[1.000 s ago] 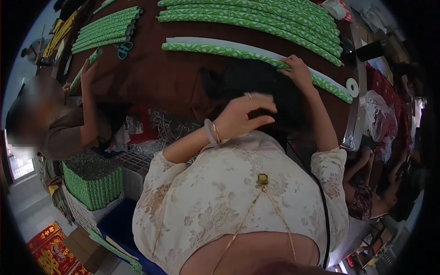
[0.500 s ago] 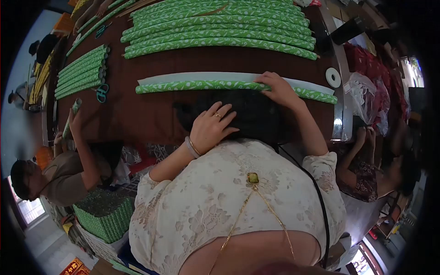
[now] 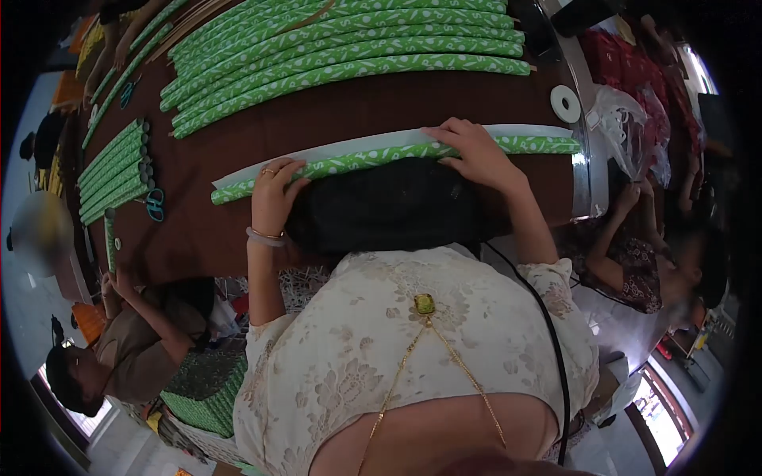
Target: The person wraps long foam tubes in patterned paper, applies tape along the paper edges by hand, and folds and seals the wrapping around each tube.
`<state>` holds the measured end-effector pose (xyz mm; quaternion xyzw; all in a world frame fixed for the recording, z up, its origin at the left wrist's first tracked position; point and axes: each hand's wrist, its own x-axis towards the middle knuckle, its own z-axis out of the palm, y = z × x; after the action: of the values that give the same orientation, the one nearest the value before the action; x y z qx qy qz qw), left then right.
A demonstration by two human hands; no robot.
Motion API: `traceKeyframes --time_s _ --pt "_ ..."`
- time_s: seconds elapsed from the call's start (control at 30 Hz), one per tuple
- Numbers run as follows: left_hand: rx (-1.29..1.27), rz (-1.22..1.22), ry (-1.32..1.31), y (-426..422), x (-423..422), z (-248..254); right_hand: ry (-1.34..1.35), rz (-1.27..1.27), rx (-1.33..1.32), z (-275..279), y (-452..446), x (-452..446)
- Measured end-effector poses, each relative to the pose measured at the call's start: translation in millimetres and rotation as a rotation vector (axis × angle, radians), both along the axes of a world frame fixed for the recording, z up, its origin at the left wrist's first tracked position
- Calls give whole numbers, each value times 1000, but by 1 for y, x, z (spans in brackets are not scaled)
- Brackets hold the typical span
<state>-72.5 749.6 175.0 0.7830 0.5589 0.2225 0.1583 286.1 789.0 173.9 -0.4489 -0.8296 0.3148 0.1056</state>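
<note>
L hand (image 3: 272, 198) & R hand (image 3: 478, 159) apart, backs up, fingers part-bent, thumbs out, forearms fwd

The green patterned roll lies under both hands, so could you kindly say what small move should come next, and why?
Probably turn the green patterned roll slightly away from the body, since the left hand and right hand lie over it and a pale strip shows unrolled along its far side.
</note>
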Motion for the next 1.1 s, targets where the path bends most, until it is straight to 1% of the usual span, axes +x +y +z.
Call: traceKeyframes --time_s 0.07,0.1,0.17,0.23,0.3,0.33,0.4,0.43,0.53,0.57,0.63,0.7,0.77,0.9,0.97,1.0,1.07,1.1 --pt "0 -10 9 -1 0 -4 55 -98 8 5 -6 8" --pt "8 -11 19 -2 1 -5 51 -105 3 4 -11 15" --pt "20 -3 17 -5 2 -7 -144 -239 146 0 -19 35" --pt "41 5 14 -9 3 -7 -176 -300 139 2 -27 52" --pt "50 48 55 -13 5 -7 -197 -456 209 0 -37 65" --pt "53 34 51 -13 5 -9 -202 -469 211 -3 -41 68" --pt "34 13 106 -13 4 -10 -272 -496 419 -9 -46 75" --pt "43 -7 99 -14 3 -11 -281 -516 426 -11 -48 77" --pt "23 22 211 -14 11 -8 -279 -499 428 -14 -46 84" --pt "33 -1 201 -15 12 -9 -293 -522 435 -15 -46 86" --pt "55 27 250 -18 12 -12 -270 -495 419 -16 -46 90" --pt "66 -4 234 -19 4 -15 -269 -526 408 -19 -51 86" --pt "76 -5 229 -19 6 -13 -204 -509 417 -18 -53 87" --pt "80 -23 232 -16 -3 -19 -227 -497 445 -15 -55 82" --pt "84 -32 235 -15 -3 -20 -131 -498 349 -6 -51 84" --pt "81 -36 240 -16 -5 -20 -125 -493 354 -3 -47 88" --pt "88 -34 247 -17 -3 -19 -131 -608 417 3 -34 108" --pt "91 -41 252 -16 -3 -19 -198 -655 460 7 -26 119"
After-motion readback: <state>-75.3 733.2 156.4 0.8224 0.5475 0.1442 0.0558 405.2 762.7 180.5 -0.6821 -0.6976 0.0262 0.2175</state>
